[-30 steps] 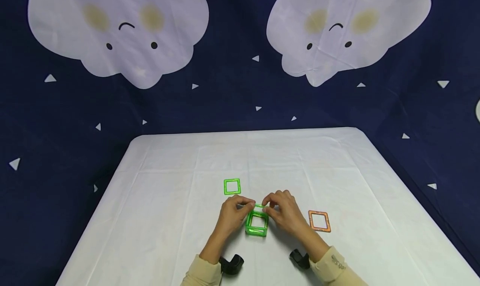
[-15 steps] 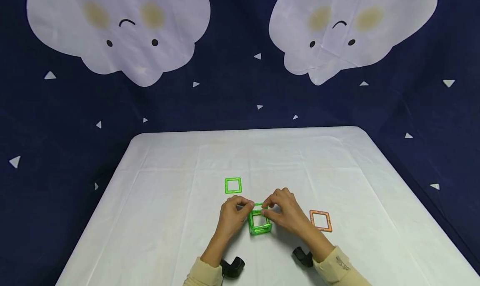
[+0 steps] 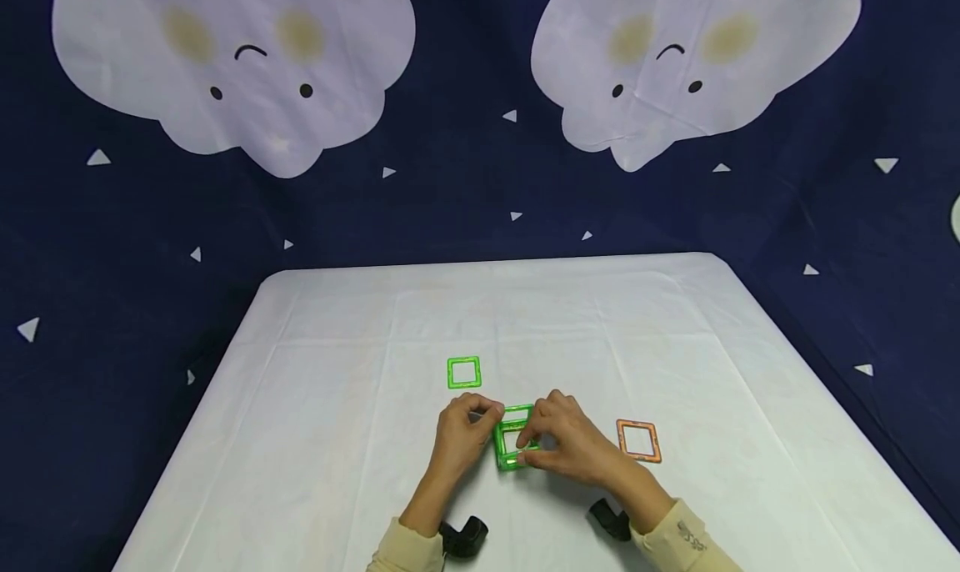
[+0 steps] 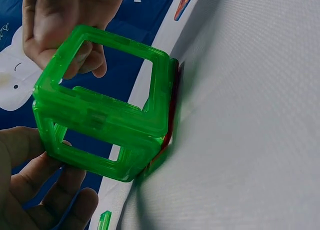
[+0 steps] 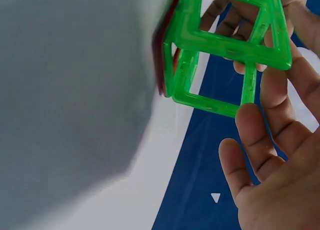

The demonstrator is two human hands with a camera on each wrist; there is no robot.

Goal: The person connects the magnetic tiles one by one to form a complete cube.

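A box built of green magnetic tiles [image 3: 499, 449] stands at the near middle of the table. Both wrist views show its green frames close up, with a red tile [image 4: 173, 97] along the side against the table. My left hand [image 3: 459, 437] pinches the box's far left corner between thumb and finger. From the right, my right hand [image 3: 572, 440] reaches over the box, thumb at the near edge and fingers bent over the top, covering much of its right side. In the right wrist view, fingertips [image 5: 248, 120] touch a green edge.
A loose green square tile [image 3: 464, 385] lies beyond the box, slightly left. An orange square tile [image 3: 657, 444] lies to the right of my right hand. Black curved pieces [image 3: 465, 539] sit at both wrists. Behind the white table [image 3: 337, 372] hangs a dark blue cloud-print cloth [image 3: 450, 213].
My right hand has shifted from the box's far right corner toward its near right side, uncovering the far edge. My left hand stays at the far left corner.
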